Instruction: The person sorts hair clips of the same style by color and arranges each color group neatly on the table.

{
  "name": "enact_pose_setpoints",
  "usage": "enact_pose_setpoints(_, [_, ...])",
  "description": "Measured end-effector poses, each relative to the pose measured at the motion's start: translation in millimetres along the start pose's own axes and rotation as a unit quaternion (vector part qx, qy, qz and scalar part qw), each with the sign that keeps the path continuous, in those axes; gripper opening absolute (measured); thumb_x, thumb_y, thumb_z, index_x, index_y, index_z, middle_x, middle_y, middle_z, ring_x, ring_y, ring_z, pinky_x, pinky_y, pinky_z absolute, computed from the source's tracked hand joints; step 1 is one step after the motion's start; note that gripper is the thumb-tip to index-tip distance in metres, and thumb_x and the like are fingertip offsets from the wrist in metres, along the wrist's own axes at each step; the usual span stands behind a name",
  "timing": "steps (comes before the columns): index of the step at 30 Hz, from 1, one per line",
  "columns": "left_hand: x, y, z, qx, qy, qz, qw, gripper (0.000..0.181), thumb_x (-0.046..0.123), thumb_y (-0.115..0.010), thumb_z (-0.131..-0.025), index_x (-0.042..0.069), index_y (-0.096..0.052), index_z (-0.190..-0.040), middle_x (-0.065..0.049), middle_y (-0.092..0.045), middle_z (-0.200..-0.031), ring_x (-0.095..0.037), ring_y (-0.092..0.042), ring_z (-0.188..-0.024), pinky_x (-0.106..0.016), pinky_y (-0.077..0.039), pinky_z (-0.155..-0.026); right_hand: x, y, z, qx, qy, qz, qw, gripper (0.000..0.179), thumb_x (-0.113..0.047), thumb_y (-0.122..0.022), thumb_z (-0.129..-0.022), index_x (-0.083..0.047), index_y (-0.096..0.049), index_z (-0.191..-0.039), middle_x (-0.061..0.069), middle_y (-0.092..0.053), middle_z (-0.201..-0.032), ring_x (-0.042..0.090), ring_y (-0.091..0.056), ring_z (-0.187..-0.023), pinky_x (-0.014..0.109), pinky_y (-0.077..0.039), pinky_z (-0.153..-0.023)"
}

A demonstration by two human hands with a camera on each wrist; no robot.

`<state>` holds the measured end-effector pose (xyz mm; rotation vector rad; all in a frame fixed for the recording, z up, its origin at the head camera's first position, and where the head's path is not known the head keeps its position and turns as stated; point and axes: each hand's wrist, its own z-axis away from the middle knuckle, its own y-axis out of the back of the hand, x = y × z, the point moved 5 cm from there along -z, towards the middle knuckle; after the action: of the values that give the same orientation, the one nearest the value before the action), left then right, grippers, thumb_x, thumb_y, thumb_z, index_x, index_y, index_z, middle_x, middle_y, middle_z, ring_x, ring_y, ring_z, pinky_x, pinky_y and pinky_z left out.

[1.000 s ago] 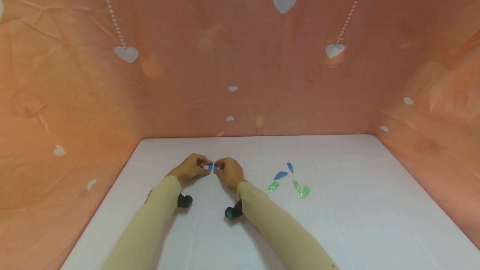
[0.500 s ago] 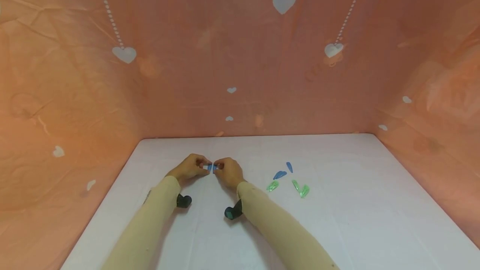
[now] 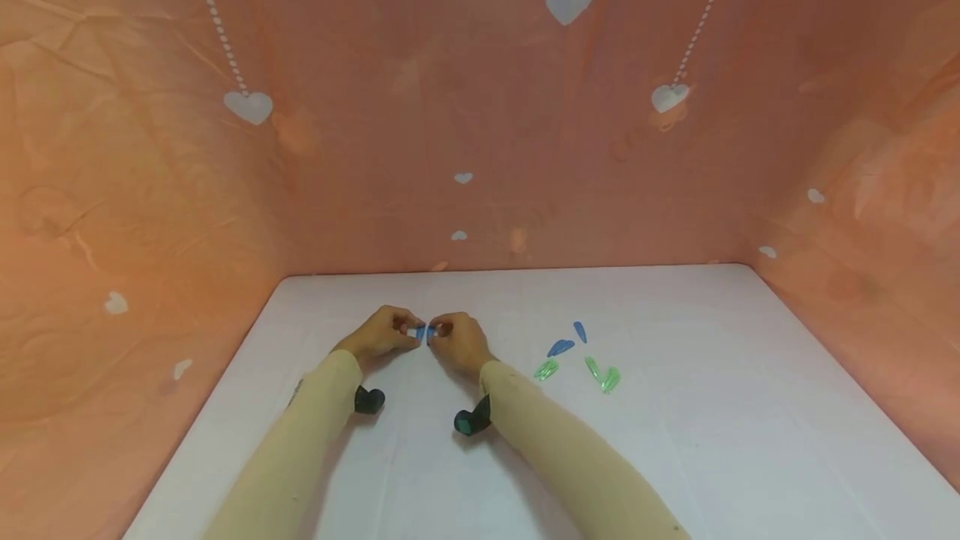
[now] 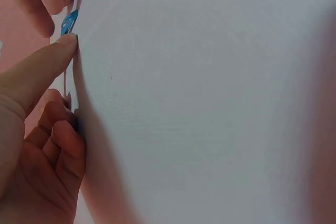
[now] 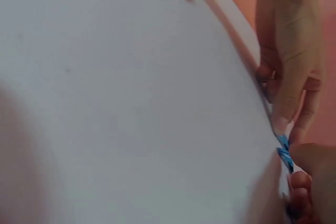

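Note:
My left hand [image 3: 382,334] pinches a blue snap hair clip [image 3: 421,333] between thumb and fingers, low over the white table. Facing it, my right hand [image 3: 460,346] pinches another blue hair clip [image 3: 431,335]. The two clips stand side by side with a thin gap between them. In the right wrist view, the left hand's clip [image 5: 283,141] lies just above the right hand's clip [image 5: 285,158]. Fingers partly cover both. The left wrist view has a blue clip [image 4: 69,22] at the tip of my left thumb.
To the right on the white table [image 3: 720,407] lie two blue hair clips [image 3: 560,347] and several green ones [image 3: 547,370]. A black wrist camera [image 3: 472,418] juts from the right wrist, another [image 3: 369,400] from the left. Orange cloth [image 3: 510,148] with white hearts hangs behind.
Both hands stay in nearly the same place, each pinching its clip. The right wrist and forearm have shifted slightly to the right. The loose clips lie as before.

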<state>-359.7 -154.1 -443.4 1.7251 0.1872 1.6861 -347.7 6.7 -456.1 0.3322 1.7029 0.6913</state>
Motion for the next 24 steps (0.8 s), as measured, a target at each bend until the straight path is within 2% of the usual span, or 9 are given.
enact_pose_setpoints(5, [0.7, -0.4, 0.3, 0.005, 0.010, -0.008, 0.9999, 0.031, 0.002, -0.074, -0.088, -0.007, -0.070, -0.117, -0.002, -0.049, -0.080, -0.016, -0.045, -0.082, -0.029, -0.037, -0.073, 2.6, 5.5, -0.1, -0.030, 0.022, -0.043, 0.9984, 0.031, -0.007, -0.068, -0.092, -0.001, -0.070, -0.122, 0.012, -0.069, -0.100, 0.014, -0.060, -0.085, 0.027, -0.051, -0.078])
enact_pose_setpoints(9, [-0.8, -0.4, 0.3, 0.010, 0.019, -0.021, 0.9995, 0.032, 0.005, -0.074, -0.089, -0.004, -0.070, -0.119, -0.002, -0.050, -0.081, -0.017, -0.046, -0.084, -0.031, -0.037, -0.076, 0.8, 13.0, 6.4, -0.063, 0.009, -0.075, 0.9952, 0.033, -0.009, -0.067, -0.096, -0.001, -0.067, -0.128, 0.015, -0.068, -0.108, 0.015, -0.062, -0.087, 0.025, -0.053, -0.075])
enact_pose_setpoints(12, [-1.4, -0.1, -1.2, 0.010, 0.014, -0.024, 0.9996, 0.033, 0.005, -0.075, -0.088, -0.004, -0.070, -0.119, -0.003, -0.051, -0.081, -0.018, -0.046, -0.083, -0.032, -0.037, -0.076, -1.5, 18.8, 10.4, -0.077, 0.002, -0.090, 0.9930, 0.035, -0.010, -0.065, -0.098, -0.001, -0.064, -0.131, 0.016, -0.067, -0.109, 0.014, -0.062, -0.081, 0.022, -0.052, -0.067])
enact_pose_setpoints(17, [-2.9, -1.0, -4.0, 0.010, -0.001, -0.032, 0.9994, 0.033, 0.005, -0.075, -0.088, -0.006, -0.070, -0.118, -0.002, -0.051, -0.079, -0.016, -0.046, -0.080, -0.030, -0.038, -0.075, -1.0, 26.9, 13.4, -0.086, 0.013, -0.089, 0.9922, 0.035, -0.014, -0.064, -0.099, -0.001, -0.064, -0.132, 0.015, -0.067, -0.108, 0.014, -0.064, -0.075, 0.022, -0.050, -0.062])
enact_pose_setpoints(24, [-5.8, -1.0, -3.7, 0.012, 0.007, -0.033, 0.9994, 0.035, 0.007, -0.076, -0.087, -0.005, -0.069, -0.120, -0.001, -0.050, -0.081, -0.016, -0.047, -0.083, -0.029, -0.038, -0.076, 2.6, 43.4, 19.1, -0.095, 0.028, -0.068, 0.9928, 0.035, -0.016, -0.065, -0.099, -0.002, -0.064, -0.131, 0.014, -0.067, -0.106, 0.017, -0.065, -0.071, 0.024, -0.053, -0.061])
